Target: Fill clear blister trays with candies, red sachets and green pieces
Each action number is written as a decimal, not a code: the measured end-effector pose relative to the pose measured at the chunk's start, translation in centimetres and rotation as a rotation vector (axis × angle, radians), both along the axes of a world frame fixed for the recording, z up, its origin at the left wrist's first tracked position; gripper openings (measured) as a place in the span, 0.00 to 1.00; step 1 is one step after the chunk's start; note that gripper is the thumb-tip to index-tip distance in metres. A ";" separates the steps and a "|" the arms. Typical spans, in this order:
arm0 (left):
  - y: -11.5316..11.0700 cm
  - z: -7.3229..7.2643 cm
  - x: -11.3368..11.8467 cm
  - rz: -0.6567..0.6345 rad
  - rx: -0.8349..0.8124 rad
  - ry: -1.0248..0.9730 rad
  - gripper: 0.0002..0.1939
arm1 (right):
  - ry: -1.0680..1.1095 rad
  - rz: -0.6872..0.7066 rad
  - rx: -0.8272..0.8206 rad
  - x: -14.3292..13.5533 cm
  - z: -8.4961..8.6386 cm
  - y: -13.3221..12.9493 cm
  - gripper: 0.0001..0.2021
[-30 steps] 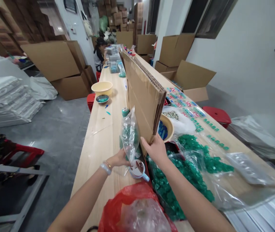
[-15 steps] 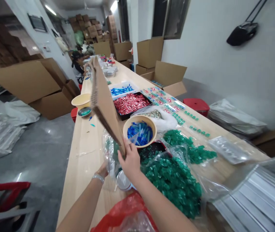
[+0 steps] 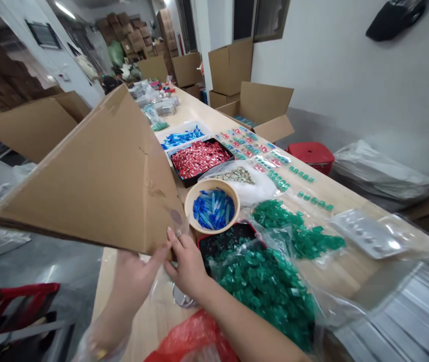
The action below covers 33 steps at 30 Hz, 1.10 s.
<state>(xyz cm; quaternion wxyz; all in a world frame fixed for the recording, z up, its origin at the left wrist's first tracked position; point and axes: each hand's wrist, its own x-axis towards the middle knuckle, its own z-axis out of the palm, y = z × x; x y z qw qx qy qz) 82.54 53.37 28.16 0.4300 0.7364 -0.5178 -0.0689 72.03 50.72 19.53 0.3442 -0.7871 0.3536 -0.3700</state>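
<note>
A large flattened piece of cardboard (image 3: pixel 101 176) is raised over the left side of the table, its broad face tilted toward me. My right hand (image 3: pixel 189 264) pinches its lower right corner between thumb and fingers. At the bottom edge, my left hand (image 3: pixel 133 279) grips the cardboard, thumb toward the corner and other fingers hidden behind it. Just right of the corner stands a cream bowl (image 3: pixel 189 207) with blue crystal-shaped pieces (image 3: pixel 214 208). Below my right hand is a round metal-rimmed container (image 3: pixel 182 297), partly covered. A red plastic bag (image 3: pixel 195 337) lies between my forearms.
Green translucent pieces (image 3: pixel 263 291) are heaped right of my right forearm. Beyond the bowl sit a black tray (image 3: pixel 189 182) of red pieces and a white basket (image 3: pixel 209 131) of blue ones. Clear plastic trays (image 3: pixel 365 231) lie at right. Open cartons (image 3: pixel 267 103) stand along the wall.
The cardboard has turned from edge-on to broad face toward me, swinging out to the left. My left hand has moved up from beside a clear bag onto the cardboard's lower edge.
</note>
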 end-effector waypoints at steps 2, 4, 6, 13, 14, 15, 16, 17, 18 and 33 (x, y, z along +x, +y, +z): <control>-0.3 -0.5 -2.1 0.133 0.057 0.085 0.23 | -0.033 0.049 -0.017 -2.1 -0.4 -2.2 0.30; -0.5 -2.4 -2.7 0.187 0.094 0.173 0.24 | -0.016 -0.153 0.074 -5.1 -1.8 -6.1 0.23; -0.4 -4.9 -2.0 0.102 0.190 0.142 0.24 | 0.167 -0.609 0.289 -8.2 -4.1 -10.8 0.20; 0.5 -9.1 0.1 -0.045 0.386 -0.005 0.18 | 0.296 -0.606 0.656 -9.5 -11.5 -19.8 0.14; 0.5 -9.1 0.2 -0.049 0.391 0.003 0.18 | 0.290 -0.588 0.680 -9.0 -12.0 -20.0 0.14; 0.6 -9.0 0.3 -0.045 0.399 0.020 0.18 | 0.288 -0.572 0.707 -8.6 -12.4 -20.2 0.14; 0.6 -9.0 0.5 -0.032 0.411 0.043 0.19 | 0.291 -0.559 0.736 -8.2 -12.8 -20.3 0.14; 0.7 -9.0 0.7 -0.013 0.425 0.068 0.19 | 0.297 -0.548 0.764 -7.9 -13.2 -20.4 0.14; 0.9 -9.1 1.0 0.007 0.436 0.091 0.19 | 0.305 -0.537 0.791 -7.6 -13.6 -20.5 0.14; 1.2 -7.8 0.7 -0.070 0.421 0.006 0.20 | 0.531 -0.399 0.793 -7.3 -14.6 -20.8 0.23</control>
